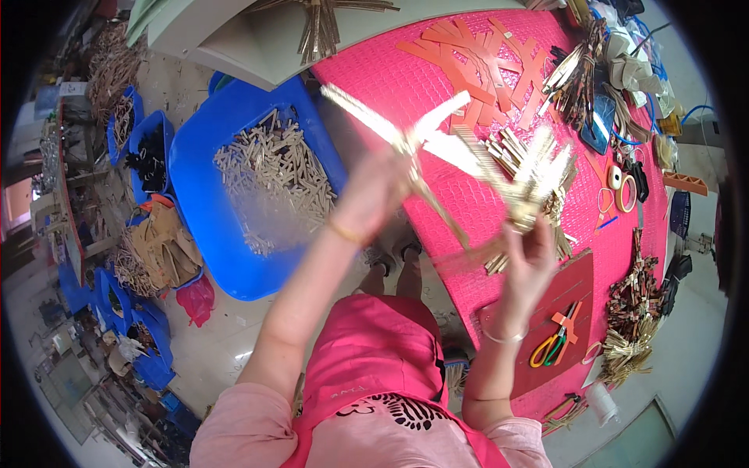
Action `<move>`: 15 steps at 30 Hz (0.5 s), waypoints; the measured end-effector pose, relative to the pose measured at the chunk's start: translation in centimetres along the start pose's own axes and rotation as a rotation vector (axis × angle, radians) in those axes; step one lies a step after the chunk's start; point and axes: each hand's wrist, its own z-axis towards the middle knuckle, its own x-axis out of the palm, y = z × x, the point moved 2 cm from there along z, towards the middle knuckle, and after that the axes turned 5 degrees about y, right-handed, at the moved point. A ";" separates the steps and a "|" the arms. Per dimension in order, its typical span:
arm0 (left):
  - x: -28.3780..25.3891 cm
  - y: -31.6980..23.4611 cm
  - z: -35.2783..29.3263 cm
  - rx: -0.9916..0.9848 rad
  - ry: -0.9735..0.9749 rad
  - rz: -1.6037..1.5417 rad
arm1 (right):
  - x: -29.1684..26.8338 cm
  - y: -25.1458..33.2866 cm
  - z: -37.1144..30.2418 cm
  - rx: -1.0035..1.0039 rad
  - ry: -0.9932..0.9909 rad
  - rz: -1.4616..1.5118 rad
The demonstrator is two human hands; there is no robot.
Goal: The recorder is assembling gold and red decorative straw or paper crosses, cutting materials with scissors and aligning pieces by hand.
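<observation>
One gold-strip bundle [534, 183] fans beyond right hand [532, 261], base pinched. Left hand [368, 195] blurred at crossed strips [407, 143]; can't tell grip.

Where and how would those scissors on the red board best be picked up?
The scissors are probably best taken by their yellow and green handle loops, coming from the person's near side: the loops point back toward the person, while the blades point away and meet an orange strip.
</observation>
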 end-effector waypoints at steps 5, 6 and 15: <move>-6.4 -14.1 12.7 0.402 -0.093 0.175 | -9.5 -0.4 3.3 -0.056 -0.202 -0.206; -7.4 -16.3 14.5 0.446 -0.214 0.260 | -10.4 -1.2 3.9 -0.045 -0.177 -0.212; 1.7 -6.2 8.4 0.544 -0.227 0.771 | -9.9 -8.3 6.2 0.033 -0.224 -0.485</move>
